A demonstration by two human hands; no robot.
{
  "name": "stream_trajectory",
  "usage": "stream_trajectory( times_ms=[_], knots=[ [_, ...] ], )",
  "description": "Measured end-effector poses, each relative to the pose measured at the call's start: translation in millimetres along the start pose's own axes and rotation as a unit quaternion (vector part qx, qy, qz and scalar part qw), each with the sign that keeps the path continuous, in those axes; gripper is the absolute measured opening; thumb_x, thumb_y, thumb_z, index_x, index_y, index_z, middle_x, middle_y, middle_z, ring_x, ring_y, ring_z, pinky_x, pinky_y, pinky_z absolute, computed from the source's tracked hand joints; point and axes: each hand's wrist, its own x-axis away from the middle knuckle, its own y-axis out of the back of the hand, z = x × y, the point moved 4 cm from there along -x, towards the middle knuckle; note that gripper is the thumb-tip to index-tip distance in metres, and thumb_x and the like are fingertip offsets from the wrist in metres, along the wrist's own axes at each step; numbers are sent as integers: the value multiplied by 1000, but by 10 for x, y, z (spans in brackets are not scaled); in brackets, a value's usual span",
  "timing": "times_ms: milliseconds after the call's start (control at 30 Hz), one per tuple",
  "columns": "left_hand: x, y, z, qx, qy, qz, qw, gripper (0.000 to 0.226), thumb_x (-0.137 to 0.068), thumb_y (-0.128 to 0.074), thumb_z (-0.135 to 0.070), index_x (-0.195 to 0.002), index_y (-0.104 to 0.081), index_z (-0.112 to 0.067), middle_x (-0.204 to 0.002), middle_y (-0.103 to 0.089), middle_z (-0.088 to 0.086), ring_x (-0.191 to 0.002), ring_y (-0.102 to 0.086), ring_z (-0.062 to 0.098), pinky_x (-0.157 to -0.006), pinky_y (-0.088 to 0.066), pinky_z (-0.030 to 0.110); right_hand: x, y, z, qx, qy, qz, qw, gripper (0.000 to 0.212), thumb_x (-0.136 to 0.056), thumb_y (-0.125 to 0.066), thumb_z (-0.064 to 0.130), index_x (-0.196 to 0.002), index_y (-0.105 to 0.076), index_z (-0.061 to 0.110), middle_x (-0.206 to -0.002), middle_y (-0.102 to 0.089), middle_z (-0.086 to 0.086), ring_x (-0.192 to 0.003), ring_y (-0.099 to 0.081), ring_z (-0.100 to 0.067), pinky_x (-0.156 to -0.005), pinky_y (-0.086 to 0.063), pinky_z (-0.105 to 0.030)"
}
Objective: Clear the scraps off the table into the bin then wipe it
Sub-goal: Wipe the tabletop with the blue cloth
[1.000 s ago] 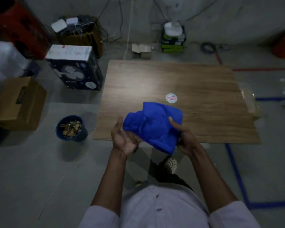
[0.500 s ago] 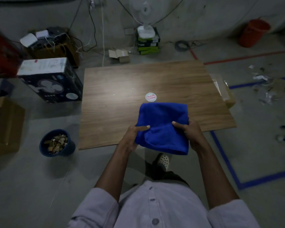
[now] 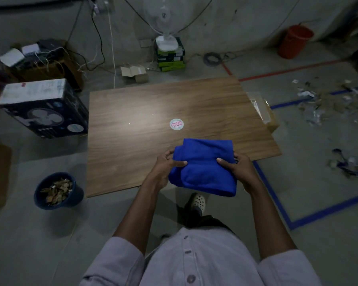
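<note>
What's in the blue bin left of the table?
The blue bin holds a heap of brownish scraps that reaches nearly to the rim. Anything beneath that top layer, and the bin's bottom, is covered.

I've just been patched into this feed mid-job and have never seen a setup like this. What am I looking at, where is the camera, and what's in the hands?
There is no machine here: a person is working with two bare hands. The one picture comes from a wide-angle camera worn on their head. It looks forward and down, so their arms and shirt fill the bottom. The left hand and the right hand each grip one side of a folded blue cloth at the near edge of the wooden table. A round sticker shows on the tabletop. The blue bin stands on the floor to the left, with scraps inside. More litter lies on the floor at far right.
</note>
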Motion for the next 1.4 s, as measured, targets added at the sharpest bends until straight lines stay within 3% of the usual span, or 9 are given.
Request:
stream_trajectory(
  times_ms=[233, 333, 433, 667, 833, 1000, 1167, 1300, 1400],
  knots=[
    [95, -103, -272, 107, -117, 71, 985, 72, -78, -64, 20, -134, -58, -24, -128, -70, 7, -110, -70, 32, -83, -63, 50, 46, 154, 186, -192, 62, 119, 972, 35, -69, -90, 17, -102, -82, 21, -123, -73, -9, -116, -69, -25, -88, -61, -37],
    [100, -121, -260, 134, -121, 52, 982, 51, -96, -48, 5, -139, -56, -19, -117, -75, 3, -109, -71, 24, -88, -61, 40, 57, 177, 263, -194, 104, 137, 966, 59, -76, -42, -32, -65, -74, 16, -126, -72, -6, -125, -64, -23, -91, -58, -34],
    [93, -146, -127, 136, -60, 11, 989, 29, -103, -41, -2, -117, -65, -9, -98, -77, 6, -97, -68, 24, -82, -58, 30, 78, 157, 303, -122, 139, 100, 978, 63, -68, -30, -36, -55, -63, 16, -116, -75, -3, -120, -66, -18, -89, -56, -27],
    [22, -321, -236, 139, -17, 75, 987, 55, -98, -65, -40, -134, -59, 1, -136, -65, 19, -125, -64, 32, -109, -50, 44, 41, 357, 270, -132, 128, 32, 982, 65, -67, -28, -30, -58, -69, 19, -123, -69, -5, -123, -63, -17, -89, -58, -28],
    [-104, -599, -258, 8, -25, 66, 997, 57, -80, -84, -12, -132, -61, -9, -123, -73, 11, -111, -71, 33, -84, -60, 60, 45, 437, 134, -229, 86, 44, 969, 59, -79, -35, -25, -74, -78, 14, -133, -66, -5, -131, -58, -18, -93, -56, -27],
    [-336, -814, -243, -16, -32, 29, 999, 63, -72, -84, 6, -128, -59, -9, -116, -75, 12, -96, -76, 29, -67, -61, 41, 104, 659, -4, -455, 85, 109, 880, 28, -83, -54, 3, -109, -56, 13, -148, -54, -17, -138, -52, -31, -107, -47, -42],
    [-607, -1263, -356, -73, -63, 53, 994, 68, -72, -83, 11, -130, -59, -15, -121, -70, 13, -102, -73, 28, -79, -63, 42, -142, 780, -168, -237, -25, 50, 970, 72, -71, -91, 11, -131, -52, 13, -127, -69, -12, -115, -70, -27, -85, -60, -37],
    [-926, -1760, -687, -251, -147, 80, 953, 70, -68, -91, 2, -123, -62, -31, -127, -65, 14, -115, -66, 30, -91, -60, 49, -363, 1091, -147, -162, -56, 63, 983, 58, -67, -90, 9, -121, -69, 3, -119, -74, -14, -110, -72, -28, -93, -57, -44],
    [-1143, -2127, -970, -184, -174, 82, 964, 71, -69, -94, -11, -130, -62, -26, -127, -67, 16, -114, -67, 27, -91, -60, 45, -554, 1344, -64, -196, -40, 30, 979, 56, -72, -88, 15, -124, -69, 6, -117, -75, -11, -107, -73, -29, -86, -59, -44]
  ],
)
